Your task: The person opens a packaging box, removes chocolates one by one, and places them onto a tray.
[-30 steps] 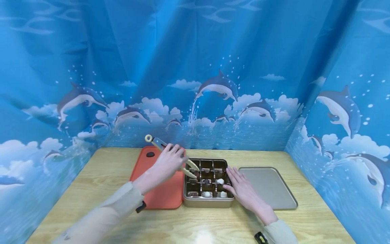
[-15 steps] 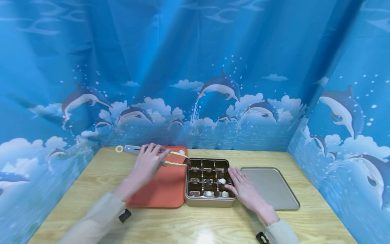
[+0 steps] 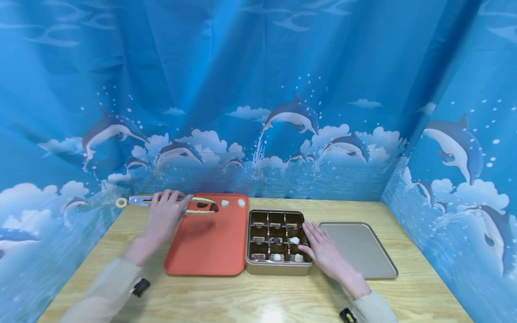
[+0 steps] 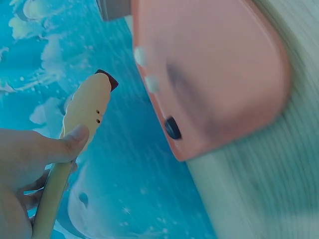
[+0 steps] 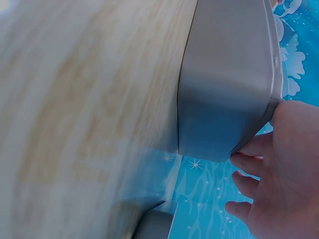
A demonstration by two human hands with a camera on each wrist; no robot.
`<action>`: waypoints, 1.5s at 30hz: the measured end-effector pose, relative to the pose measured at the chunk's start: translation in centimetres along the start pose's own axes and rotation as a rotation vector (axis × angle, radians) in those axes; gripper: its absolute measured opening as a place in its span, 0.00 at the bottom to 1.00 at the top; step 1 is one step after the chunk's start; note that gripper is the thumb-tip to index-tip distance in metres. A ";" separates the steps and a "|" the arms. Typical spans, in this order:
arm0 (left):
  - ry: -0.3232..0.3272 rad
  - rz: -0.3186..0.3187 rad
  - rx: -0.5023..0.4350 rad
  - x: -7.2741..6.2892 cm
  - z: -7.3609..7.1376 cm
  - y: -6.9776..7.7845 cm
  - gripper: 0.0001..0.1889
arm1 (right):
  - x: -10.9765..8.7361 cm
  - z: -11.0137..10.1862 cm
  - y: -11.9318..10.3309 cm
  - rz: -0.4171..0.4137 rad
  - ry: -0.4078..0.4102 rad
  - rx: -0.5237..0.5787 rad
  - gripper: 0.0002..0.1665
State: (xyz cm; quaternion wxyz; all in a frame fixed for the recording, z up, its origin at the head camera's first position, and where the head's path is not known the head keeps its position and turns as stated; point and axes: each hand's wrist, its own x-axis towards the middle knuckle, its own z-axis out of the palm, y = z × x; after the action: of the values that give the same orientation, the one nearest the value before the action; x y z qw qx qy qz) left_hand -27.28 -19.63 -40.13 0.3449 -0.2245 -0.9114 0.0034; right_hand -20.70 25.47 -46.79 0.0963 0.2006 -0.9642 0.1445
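My left hand (image 3: 163, 215) grips tongs (image 3: 139, 201) with cream tips. The tips pinch a dark brown piece (image 3: 214, 207), seemingly a chocolate, above the back of the red tray (image 3: 206, 251). In the left wrist view, a corner of that piece (image 4: 112, 82) sticks out past the tip. Another dark piece (image 3: 202, 204) and two white pieces (image 3: 225, 203) lie along the tray's back edge. To the right is a metal tin (image 3: 278, 269) with a divided insert. My right hand (image 3: 327, 255) rests against its right side, fingers extended.
Several white and dark pieces sit in the tin's middle and front compartments, among them a white one (image 3: 276, 257). A flat metal lid (image 3: 359, 251) lies right of the tin on the wooden table (image 3: 226, 300). A dolphin-print curtain (image 3: 258, 112) stands close behind.
The tongs have come out of the tin's left side with the dark chocolate and swung left over the red tray. My right hand has stayed against the tin.
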 end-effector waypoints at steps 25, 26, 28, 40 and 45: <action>-0.147 0.040 0.179 0.0 3.0 -2.4 0.18 | 0.1 0.3 0.0 0.014 -0.002 0.020 0.42; -0.162 0.033 0.174 0.0 3.0 -2.4 0.18 | 0.1 0.3 0.0 0.013 -0.002 0.016 0.42; -0.205 0.013 0.163 0.1 2.8 -2.4 0.20 | 0.1 0.3 0.0 0.016 -0.002 0.011 0.42; -0.232 -0.007 0.083 0.0 1.1 -0.9 0.27 | 0.1 0.1 0.0 0.014 -0.004 0.015 0.42; -0.179 0.026 0.052 0.6 0.4 0.7 0.30 | 0.1 0.1 -0.1 0.010 -0.007 0.014 0.42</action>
State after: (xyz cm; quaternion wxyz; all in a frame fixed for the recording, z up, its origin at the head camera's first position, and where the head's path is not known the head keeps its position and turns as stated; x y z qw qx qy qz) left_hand -27.63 -18.67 -40.22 0.2677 -0.2259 -0.9352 0.0518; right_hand -20.77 25.36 -46.84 0.0908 0.1967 -0.9645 0.1511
